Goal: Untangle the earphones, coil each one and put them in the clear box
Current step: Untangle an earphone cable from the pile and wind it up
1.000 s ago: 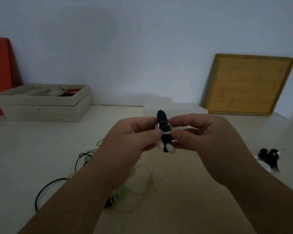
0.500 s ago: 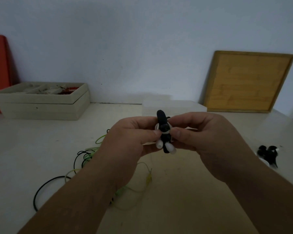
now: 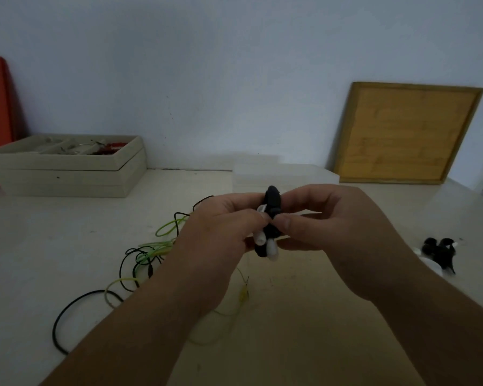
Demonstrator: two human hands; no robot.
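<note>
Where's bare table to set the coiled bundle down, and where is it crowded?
Bare: between the cream trays and the clear box; also between the clear box and the coiled black earphones. Crowded: the tangled cables, left of centre.

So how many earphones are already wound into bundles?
2. One black bundle is pinched between the left hand and right hand; a second bundle lies on the table at far right. The clear box behind the hands may hide more.
</note>
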